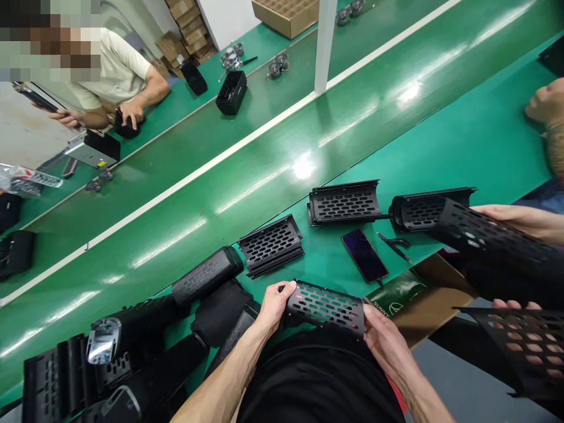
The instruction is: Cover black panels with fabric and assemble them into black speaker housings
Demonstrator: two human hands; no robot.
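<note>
A worker's left hand [274,304] and right hand [382,329] grasp opposite ends of a black perforated cover [328,306] at the near edge of the table [476,147], beside a cardboard box [434,320], contents hidden. Behind lie 2 slotted covers [343,202] and a phone [364,255]. Across the white strip [264,128], an open black case [238,98] shows an indistinct dark interior; by the far edge stands a compartmented cardboard tray [304,23].

Dark-screened phone [364,254] on grn table [476,155]. Gridded cardbd box [273,22] nr wht post [325,47]. Brn cartons [183,20] stacked in bkgd.
</note>
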